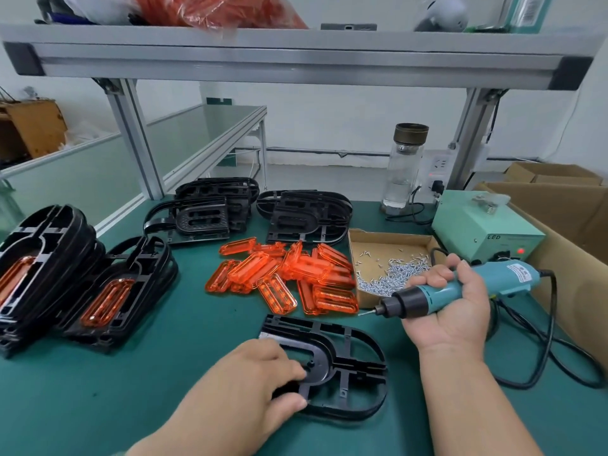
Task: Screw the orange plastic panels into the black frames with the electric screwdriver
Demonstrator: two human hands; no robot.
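Teal-green matting covers the desk, and near its middle lies one black frame, flat and with no orange insert in its opening. The left hand holds it down at its left end, fingers curled over the inner rim and thumb pressed against the near edge. Just right of it and raised, the right hand wraps closed round the electric screwdriver, whose bit points left with what looks like a screw on its tip. The loose orange panels are heaped just beyond the frame, beside a cardboard tray of screws; frames already fitted with panels are stacked at the left. This looks like the start of a fresh unit: the next move probably calls for the left hand to fetch a panel and seat it before any screw goes in.
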